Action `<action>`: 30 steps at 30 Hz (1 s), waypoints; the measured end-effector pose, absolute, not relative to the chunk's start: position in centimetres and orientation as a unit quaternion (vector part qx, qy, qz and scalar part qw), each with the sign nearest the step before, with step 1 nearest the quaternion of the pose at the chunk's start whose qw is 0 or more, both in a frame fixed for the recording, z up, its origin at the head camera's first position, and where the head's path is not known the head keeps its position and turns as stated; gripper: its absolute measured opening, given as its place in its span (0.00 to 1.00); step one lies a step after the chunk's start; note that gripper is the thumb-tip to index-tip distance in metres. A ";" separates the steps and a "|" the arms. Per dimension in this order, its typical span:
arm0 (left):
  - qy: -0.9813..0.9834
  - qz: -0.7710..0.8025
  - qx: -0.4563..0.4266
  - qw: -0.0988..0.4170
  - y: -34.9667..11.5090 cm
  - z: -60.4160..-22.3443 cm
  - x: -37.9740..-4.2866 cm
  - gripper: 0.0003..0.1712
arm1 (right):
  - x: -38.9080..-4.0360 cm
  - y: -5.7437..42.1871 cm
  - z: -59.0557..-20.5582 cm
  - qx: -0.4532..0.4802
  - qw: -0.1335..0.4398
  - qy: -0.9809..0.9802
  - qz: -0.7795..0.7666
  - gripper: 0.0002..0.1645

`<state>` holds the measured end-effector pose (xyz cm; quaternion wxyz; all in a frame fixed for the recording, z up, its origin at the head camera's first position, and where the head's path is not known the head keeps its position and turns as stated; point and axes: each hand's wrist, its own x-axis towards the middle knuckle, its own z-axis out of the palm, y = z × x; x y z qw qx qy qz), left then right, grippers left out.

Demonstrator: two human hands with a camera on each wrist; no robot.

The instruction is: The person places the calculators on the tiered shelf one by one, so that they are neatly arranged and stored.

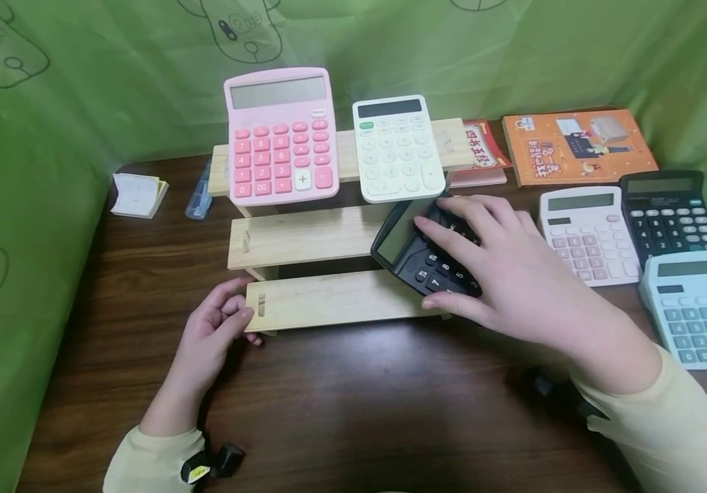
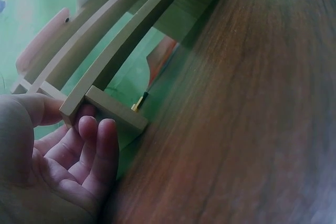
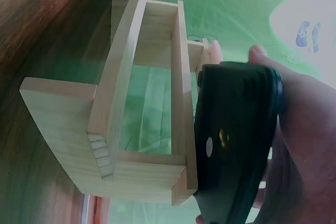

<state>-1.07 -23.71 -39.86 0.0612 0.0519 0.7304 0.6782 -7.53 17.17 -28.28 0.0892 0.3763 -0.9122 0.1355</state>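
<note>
The right hand (image 1: 507, 274) is carrying a black calculator (image 1: 407, 236) at the right end of a three-tier wooden rack (image 1: 310, 236). Its fingers (image 1: 448, 238) are clamping on the calculator's body: the thumb is bracing the near edge, while the index finger is lying across the face beside the display. The calculator is tilting, skewed to the tiers, and overlapping the middle and lowest ones in the head view; whether it is touching the wood, I cannot tell.

The left hand (image 1: 214, 322) is pinching the left end of the lowest tier (image 1: 335, 299), with the thumb on top and other fingers curling below. That hold is probably steadying the rack, and a light, even pressure should be serving it best.

For good handling, the right hand should be gripping by the side edges, so that no finger is pressing keys. It should be squaring the calculator to the tier and lowering it bottom edge first, without knocking the wood. The pale calculator (image 1: 396, 147) is leaning on the top tier just above, beside the pink calculator (image 1: 282, 147); a lifted corner could be nudging it loose, so a low approach from the front is looking safer.
</note>
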 end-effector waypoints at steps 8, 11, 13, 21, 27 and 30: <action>0.726 0.683 0.048 0.063 -23.6 -40.0 -0.8 0.24 | -7.5 17.3 -28.5 0.388 0.087 -0.906 0.144 0.45; 0.728 0.681 0.049 0.062 -23.6 -40.1 -0.8 0.24 | -7.6 17.2 -28.6 0.387 0.098 -0.904 0.154 0.41; 0.728 0.681 0.049 0.062 -23.6 -40.1 -0.8 0.24 | -7.7 17.2 -28.6 0.387 0.105 -0.901 0.166 0.37; 0.723 0.687 0.050 0.061 -23.7 -40.0 -0.9 0.24 | -7.9 17.2 -28.8 0.391 0.108 -0.895 0.186 0.34; 0.726 0.683 0.047 0.065 -23.6 -39.8 -1.1 0.24 | -7.9 17.2 -28.8 0.394 0.102 -0.895 0.184 0.36; 0.728 0.681 0.046 0.063 -23.7 -39.7 -1.1 0.24 | -7.9 17.2 -28.8 0.393 0.099 -0.896 0.180 0.37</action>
